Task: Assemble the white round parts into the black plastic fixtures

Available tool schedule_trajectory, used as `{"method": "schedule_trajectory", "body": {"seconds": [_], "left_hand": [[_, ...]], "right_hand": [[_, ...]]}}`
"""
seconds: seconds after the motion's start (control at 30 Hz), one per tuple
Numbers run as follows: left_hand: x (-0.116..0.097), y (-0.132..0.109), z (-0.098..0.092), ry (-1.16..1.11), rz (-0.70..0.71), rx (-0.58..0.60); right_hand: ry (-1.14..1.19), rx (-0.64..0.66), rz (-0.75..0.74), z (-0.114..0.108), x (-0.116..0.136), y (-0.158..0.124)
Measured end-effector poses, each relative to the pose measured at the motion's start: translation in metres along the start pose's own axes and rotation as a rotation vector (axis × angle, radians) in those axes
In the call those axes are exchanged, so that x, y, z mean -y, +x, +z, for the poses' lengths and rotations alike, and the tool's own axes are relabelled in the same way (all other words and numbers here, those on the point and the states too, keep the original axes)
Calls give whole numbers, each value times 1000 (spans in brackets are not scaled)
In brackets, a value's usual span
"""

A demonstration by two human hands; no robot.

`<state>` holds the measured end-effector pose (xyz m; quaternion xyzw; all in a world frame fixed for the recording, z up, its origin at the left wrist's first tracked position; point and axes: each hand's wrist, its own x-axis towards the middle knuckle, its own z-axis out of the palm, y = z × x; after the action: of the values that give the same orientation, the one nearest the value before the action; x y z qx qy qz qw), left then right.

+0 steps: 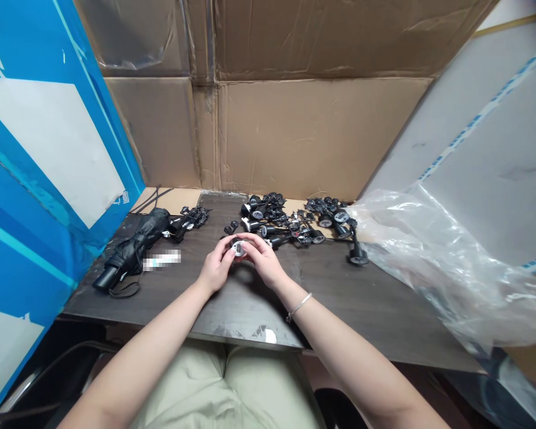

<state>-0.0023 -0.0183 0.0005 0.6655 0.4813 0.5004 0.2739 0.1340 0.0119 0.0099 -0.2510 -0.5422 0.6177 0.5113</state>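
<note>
Both hands meet over the middle of the dark table (pixel 339 298). My left hand (pixel 217 265) and my right hand (pixel 263 259) are closed around a small round part with a pale face (pixel 238 248). Both thumbs rest on that face, and the fingers hide its sides and back. Just behind the hands lie a few small black pieces (pixel 231 227). Beyond my right hand is a pile of black cylindrical parts with wires (pixel 272 229), their round ends light grey.
At left lie a folded black umbrella (pixel 134 247) and a smaller cluster of wired black parts (pixel 185 223). More such parts (pixel 337 217) sit at back right, one black part (pixel 358 253) standing nearer. Clear plastic sheeting (pixel 429 250) covers the right side. Cardboard (pixel 304 137) walls the back.
</note>
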Motion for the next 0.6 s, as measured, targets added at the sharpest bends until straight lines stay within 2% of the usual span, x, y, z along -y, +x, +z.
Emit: {"method": "schedule_trajectory", "body": {"seconds": [0.23,0.6], "left_hand": [[1,0,-1,52,5,-4],[-4,-2,-1,123,-14,-40]], "right_hand": [[-2,5,1,-1,0,0],[-99,-3,-110,3,-5,-3]]}}
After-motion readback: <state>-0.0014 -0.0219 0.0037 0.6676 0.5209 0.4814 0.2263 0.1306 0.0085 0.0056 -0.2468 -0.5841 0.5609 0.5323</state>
